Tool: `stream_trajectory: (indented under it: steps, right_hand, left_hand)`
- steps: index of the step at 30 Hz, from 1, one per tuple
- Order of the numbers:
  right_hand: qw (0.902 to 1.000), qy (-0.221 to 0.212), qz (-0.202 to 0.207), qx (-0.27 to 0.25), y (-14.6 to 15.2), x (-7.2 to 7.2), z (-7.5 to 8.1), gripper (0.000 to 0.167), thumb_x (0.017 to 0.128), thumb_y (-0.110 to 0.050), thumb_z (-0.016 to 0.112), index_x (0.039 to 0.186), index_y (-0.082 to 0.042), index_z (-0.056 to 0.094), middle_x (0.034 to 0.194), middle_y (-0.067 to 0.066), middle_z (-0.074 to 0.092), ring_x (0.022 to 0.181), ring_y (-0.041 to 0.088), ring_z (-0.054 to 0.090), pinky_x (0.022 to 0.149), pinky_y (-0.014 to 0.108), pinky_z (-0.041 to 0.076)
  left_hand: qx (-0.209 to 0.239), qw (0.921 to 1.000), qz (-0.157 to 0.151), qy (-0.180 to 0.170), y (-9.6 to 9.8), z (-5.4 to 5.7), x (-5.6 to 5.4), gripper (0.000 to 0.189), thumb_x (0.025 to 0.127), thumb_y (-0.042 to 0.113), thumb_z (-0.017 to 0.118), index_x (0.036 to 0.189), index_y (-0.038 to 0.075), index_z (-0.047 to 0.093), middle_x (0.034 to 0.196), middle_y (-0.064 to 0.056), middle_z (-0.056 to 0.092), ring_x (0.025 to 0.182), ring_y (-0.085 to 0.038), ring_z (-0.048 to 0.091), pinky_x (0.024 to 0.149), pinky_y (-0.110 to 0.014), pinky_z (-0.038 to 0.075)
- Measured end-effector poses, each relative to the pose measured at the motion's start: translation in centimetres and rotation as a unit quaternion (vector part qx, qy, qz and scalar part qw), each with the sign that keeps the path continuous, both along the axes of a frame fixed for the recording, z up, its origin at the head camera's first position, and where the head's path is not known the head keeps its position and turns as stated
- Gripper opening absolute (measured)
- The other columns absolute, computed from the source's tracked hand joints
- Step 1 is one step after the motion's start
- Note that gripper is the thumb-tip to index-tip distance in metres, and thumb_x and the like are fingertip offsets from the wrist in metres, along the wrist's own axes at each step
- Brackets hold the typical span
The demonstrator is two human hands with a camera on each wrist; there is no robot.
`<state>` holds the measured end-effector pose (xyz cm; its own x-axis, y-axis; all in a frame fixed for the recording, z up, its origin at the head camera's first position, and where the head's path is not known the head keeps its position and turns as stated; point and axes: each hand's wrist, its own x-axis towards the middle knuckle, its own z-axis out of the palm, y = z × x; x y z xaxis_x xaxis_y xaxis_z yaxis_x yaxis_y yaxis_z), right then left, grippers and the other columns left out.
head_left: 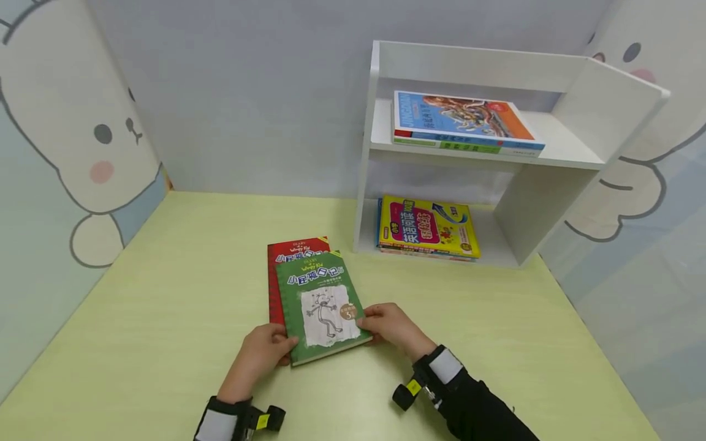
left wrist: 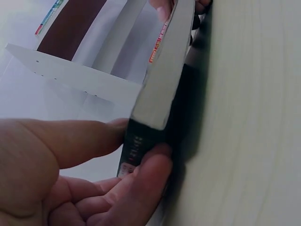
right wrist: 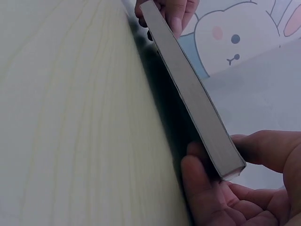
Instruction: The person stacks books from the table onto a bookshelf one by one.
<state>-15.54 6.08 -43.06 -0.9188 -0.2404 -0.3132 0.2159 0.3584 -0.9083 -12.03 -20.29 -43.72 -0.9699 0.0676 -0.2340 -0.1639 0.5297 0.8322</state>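
Both hands hold a green paperback book (head_left: 322, 300) with a cartoon figure on its cover. My left hand (head_left: 263, 350) pinches its lower left edge, thumb on top and fingers beneath, around the dark spine (left wrist: 136, 146) in the left wrist view. At the lower right edge my right hand (head_left: 394, 327) pinches it the same way. The right wrist view shows the page edge (right wrist: 197, 103) raised off the table, with a dark shadow beneath. A red book (head_left: 276, 257) of similar design lies under and behind the green one, its left side and top showing.
A white two-level shelf (head_left: 366, 153) stands at the back right. Several books (head_left: 458, 119) lie flat on its upper level, and a stack topped by a yellow book (head_left: 430, 226) lies on the lower one. Cartoon-printed walls enclose the pale yellow table (head_left: 165, 294).
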Motion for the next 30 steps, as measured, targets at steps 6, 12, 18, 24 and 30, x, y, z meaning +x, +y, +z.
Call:
stream_trajectory:
  steps: [6,12,18,24,30]
  right_hand:
    - [0.998,-0.031,0.022,-0.052,0.2,0.7,0.0,0.029,0.097,-0.011,0.057,0.115,0.012,0.057,0.097,0.013,0.067,0.081,0.018,0.066,0.071,0.036,0.058]
    - [0.9914,-0.074,0.03,-0.103,0.7,2.0,0.0,0.028,0.1,-0.01,0.052,0.118,0.011,0.05,0.1,0.015,0.066,0.086,0.022,0.068,0.073,0.038,0.058]
    - [0.982,-0.1,0.036,-0.156,0.9,3.1,0.0,0.032,0.1,-0.011,0.052,0.122,0.012,0.044,0.1,0.015,0.067,0.086,0.025,0.069,0.073,0.038,0.058]
    - [0.9798,-0.094,0.042,-0.171,1.2,3.7,0.1,0.037,0.1,-0.011,0.052,0.128,0.012,0.043,0.101,0.014,0.068,0.087,0.025,0.069,0.073,0.037,0.059]
    - [0.9785,-0.079,0.038,-0.187,1.5,3.9,-0.2,0.038,0.101,-0.008,0.049,0.132,0.011,0.04,0.102,0.013,0.068,0.086,0.024,0.069,0.069,0.034,0.059]
  left_hand:
    - [0.008,1.0,-0.004,-0.002,0.3,0.1,0.6,0.034,0.09,0.016,0.069,0.11,-0.011,0.06,0.076,-0.006,0.07,0.06,-0.018,0.066,0.064,-0.035,0.054]
    - [0.039,0.9991,-0.002,-0.016,0.6,0.0,1.7,0.027,0.088,0.011,0.07,0.106,-0.009,0.063,0.076,-0.006,0.07,0.06,-0.019,0.066,0.06,-0.032,0.054]
    - [0.049,0.9984,-0.013,-0.027,0.7,0.2,2.8,0.031,0.088,0.017,0.072,0.104,-0.009,0.062,0.075,-0.006,0.07,0.061,-0.019,0.066,0.061,-0.032,0.052]
    - [0.084,0.9959,-0.023,-0.026,0.8,0.0,3.4,0.034,0.088,0.017,0.072,0.104,-0.011,0.061,0.077,-0.009,0.071,0.062,-0.02,0.066,0.061,-0.033,0.055]
    - [0.119,0.9917,-0.03,-0.036,1.0,-0.1,3.5,0.035,0.088,0.015,0.072,0.104,-0.012,0.058,0.079,-0.011,0.071,0.064,-0.02,0.066,0.062,-0.034,0.057]
